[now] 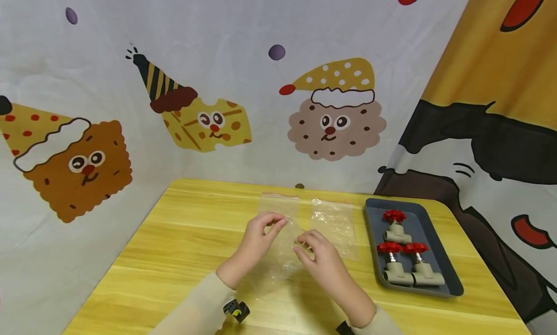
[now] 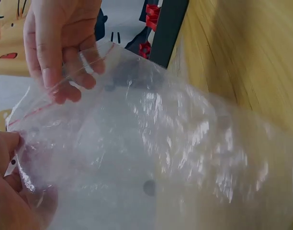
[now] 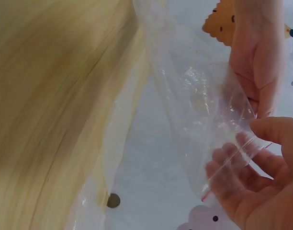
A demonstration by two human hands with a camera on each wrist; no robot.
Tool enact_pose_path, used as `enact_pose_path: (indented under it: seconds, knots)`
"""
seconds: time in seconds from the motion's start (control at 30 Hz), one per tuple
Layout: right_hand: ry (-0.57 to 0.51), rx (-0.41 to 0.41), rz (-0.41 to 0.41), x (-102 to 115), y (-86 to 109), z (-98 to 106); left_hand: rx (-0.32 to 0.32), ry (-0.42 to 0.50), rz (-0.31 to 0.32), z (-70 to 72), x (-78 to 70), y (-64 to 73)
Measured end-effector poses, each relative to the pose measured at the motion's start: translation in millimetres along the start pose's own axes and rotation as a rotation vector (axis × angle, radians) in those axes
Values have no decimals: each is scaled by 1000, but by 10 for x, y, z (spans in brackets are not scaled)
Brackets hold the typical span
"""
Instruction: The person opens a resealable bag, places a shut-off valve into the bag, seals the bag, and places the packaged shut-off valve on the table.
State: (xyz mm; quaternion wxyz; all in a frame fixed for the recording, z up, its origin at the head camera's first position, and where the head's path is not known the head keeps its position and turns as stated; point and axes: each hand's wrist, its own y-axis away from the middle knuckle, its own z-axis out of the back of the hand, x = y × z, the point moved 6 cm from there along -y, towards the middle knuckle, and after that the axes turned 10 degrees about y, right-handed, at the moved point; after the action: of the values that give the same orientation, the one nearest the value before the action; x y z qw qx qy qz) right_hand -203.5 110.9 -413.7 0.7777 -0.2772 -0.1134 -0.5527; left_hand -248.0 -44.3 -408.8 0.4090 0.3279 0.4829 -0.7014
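A clear zip bag (image 1: pixel 283 257) with a red line along its mouth hangs between both hands above the table. My left hand (image 1: pixel 254 238) pinches the edge of its mouth between thumb and fingers. At the other side of the mouth is my right hand (image 1: pixel 322 257), thumb and fingers apart. In the right wrist view, the right fingers (image 3: pixel 232 175) show through the clear film (image 3: pixel 199 100), touching it near the red line. The left wrist view also has them at the mouth; whether any fingertip is inside, I cannot tell. No contents are visible in the bag.
Another clear zip bag (image 1: pixel 335 224) lies flat right of the hands, and another (image 1: pixel 278 202) lies behind them. To the right stands a grey tray (image 1: pixel 419 224) holding three beige pipe valves (image 1: pixel 396 233) with red handwheels. A printed cloth (image 1: pixel 261 170) hangs behind the wooden table (image 1: pixel 174 228).
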Motion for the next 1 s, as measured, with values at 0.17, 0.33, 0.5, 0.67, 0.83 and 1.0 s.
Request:
enact_pose_path:
  seconds: [0.17,0.33,0.5,0.67,0.83,1.0]
  knots:
    - [-197,132,18,-13,4,-41,22,-2,-45,-33,-26,-6]
    - [-349,265,64,31,24,-24,86,22,-62,-54,-67,3]
    - [-359,337,120,66,42,20,141,18,-122,-78,-113,5]
    - [-347,355,158,87,49,51,109,-6,-155,-42,-116,7]
    - [-336,315,124,70,59,55,70,18,-107,14,-69,1]
    - [-169,155,133,104,84,166,49,36,-76,45,-34,-18]
